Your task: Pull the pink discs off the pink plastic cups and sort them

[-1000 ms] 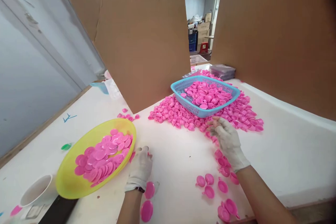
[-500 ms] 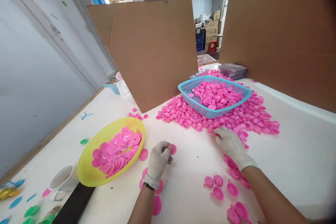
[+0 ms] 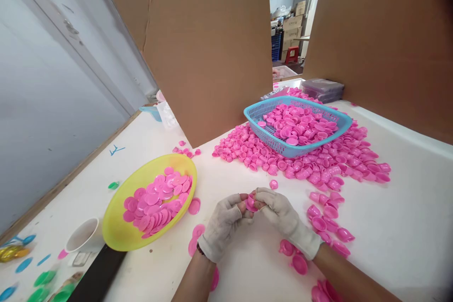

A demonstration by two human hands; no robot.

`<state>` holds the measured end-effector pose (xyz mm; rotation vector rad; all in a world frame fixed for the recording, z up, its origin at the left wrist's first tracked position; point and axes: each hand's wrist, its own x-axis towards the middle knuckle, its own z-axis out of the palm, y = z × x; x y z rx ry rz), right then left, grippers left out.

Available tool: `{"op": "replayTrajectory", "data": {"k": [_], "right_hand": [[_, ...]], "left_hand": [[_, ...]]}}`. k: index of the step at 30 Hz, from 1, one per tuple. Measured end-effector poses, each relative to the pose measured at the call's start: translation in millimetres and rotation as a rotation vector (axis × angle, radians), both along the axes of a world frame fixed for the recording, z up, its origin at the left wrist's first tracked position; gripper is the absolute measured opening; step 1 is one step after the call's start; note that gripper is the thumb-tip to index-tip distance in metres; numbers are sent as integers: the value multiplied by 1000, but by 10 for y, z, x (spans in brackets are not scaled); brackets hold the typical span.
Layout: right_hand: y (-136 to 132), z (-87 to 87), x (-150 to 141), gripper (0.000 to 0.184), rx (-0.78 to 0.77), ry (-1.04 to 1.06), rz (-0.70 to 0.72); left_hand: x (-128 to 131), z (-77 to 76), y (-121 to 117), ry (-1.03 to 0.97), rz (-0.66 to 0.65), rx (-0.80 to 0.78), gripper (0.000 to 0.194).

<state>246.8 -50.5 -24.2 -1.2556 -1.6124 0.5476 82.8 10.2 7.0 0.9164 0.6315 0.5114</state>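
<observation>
Both gloved hands meet above the white table. My left hand (image 3: 223,225) is closed with its fingertips on a small pink toy saucer (image 3: 249,208), mostly hidden by fingers. My right hand (image 3: 285,217) pinches a pink toy cup (image 3: 251,199), which touches the saucer. A single pink cup (image 3: 273,184) lies just beyond the hands. More loose cups (image 3: 319,223) lie right of my right hand. Flat pink saucers (image 3: 194,205) rest on the table near my left hand, and others fill part of a yellow bowl (image 3: 112,226).
A blue basket (image 3: 293,151) of pink pieces sits on a wide heap of pink cups (image 3: 244,148). Cardboard sheets (image 3: 208,56) stand behind and at right. On the left are a white cup (image 3: 83,240), a black bar (image 3: 101,273) and green pieces (image 3: 44,278).
My right hand has come away from the heap with a cup and moved left to my left hand, which has shifted slightly right with the saucer. The view has tilted a little.
</observation>
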Motion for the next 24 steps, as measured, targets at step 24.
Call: {"op": "replayTrajectory", "data": {"k": [24], "right_hand": [[-315,291,-102,33,218,20,57]], "left_hand": [[-66,131,-224,38,186,1106,25]]}}
